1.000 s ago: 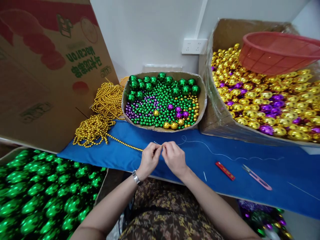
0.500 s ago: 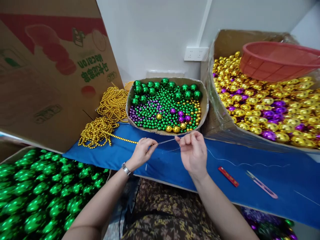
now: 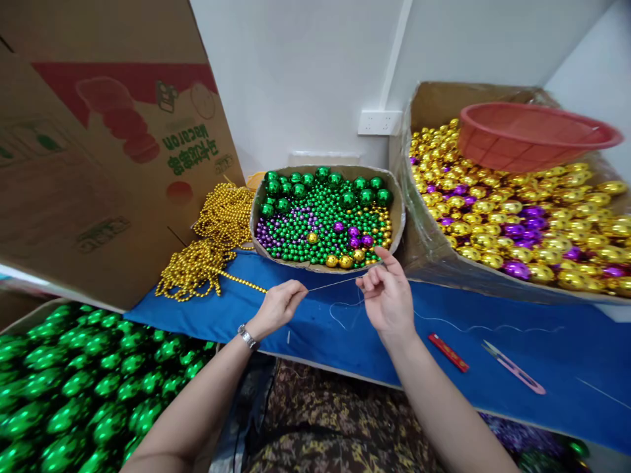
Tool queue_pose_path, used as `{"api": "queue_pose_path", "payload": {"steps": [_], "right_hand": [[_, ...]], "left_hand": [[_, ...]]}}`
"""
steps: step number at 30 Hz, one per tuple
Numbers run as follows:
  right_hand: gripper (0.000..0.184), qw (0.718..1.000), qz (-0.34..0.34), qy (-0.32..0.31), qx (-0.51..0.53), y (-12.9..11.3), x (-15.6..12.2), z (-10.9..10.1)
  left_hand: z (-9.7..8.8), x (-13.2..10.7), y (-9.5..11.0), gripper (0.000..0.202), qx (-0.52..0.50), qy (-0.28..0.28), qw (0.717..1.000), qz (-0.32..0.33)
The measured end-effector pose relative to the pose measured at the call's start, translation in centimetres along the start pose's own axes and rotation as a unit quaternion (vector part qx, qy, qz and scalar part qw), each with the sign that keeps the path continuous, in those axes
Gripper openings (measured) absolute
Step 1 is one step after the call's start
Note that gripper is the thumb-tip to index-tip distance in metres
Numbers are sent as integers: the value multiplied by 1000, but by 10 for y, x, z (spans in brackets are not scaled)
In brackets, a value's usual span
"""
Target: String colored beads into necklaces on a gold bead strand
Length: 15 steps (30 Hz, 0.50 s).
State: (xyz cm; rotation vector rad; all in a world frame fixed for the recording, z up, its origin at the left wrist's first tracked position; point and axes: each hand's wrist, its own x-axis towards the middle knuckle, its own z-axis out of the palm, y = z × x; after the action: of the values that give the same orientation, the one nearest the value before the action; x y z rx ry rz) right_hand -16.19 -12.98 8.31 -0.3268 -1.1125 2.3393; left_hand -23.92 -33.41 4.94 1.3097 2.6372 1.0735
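My left hand (image 3: 280,305), with a silver watch at the wrist, is closed in a pinch on the end of a gold bead string (image 3: 242,281). From its fingertips a fine thread (image 3: 332,285) runs taut to my right hand (image 3: 389,299). The curled lower fingers of my right hand grip that thread while the index finger points up and outward. A loose loop of thread hangs between the hands, and a wavy length trails over the blue cloth to the right. Heaped gold bead strings (image 3: 190,269) lie left of my left hand.
A cut-down carton (image 3: 296,264) of green, purple and gold beads stands just beyond my hands. At right are thread snips (image 3: 515,368), a red packet (image 3: 447,352) and a box of gold beads with a red basket (image 3: 532,138). Left are a tall carton (image 3: 148,217) and green beads (image 3: 79,381).
My right hand has drawn slightly right and its index finger has lifted. The thread between the hands is longer, and a loose loop now hangs beneath it. The view has tilted slightly.
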Motion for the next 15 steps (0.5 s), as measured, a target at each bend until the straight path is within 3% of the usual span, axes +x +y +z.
{"api": "queue_pose_path", "payload": {"steps": [3,5,7,9,10,12,15], "right_hand": [[29,997,32,61,34,3,8,-13],[26,997,12,71,9,9,8,-17],[25,990,-82,27,-110,17,4,-13],[26,949,-177,-59,-252,26,-4,-4],[26,913,-215,-113,-327,31,-9,1],[24,809,-283,-209,-471,38,-15,12],[17,598,-405,-259,-641,37,-16,27]], "left_hand": [[10,-3,0,20,10,-10,1000,3],[15,-4,2,20,8,-16,1000,1],[15,-3,5,20,0,-15,1000,-4],[11,-1,10,20,-13,-13,1000,-9],[7,0,12,20,-21,-10,1000,-10],[-4,2,15,18,-45,3,999,-7],[-22,-2,12,22,-62,52,997,13]]}}
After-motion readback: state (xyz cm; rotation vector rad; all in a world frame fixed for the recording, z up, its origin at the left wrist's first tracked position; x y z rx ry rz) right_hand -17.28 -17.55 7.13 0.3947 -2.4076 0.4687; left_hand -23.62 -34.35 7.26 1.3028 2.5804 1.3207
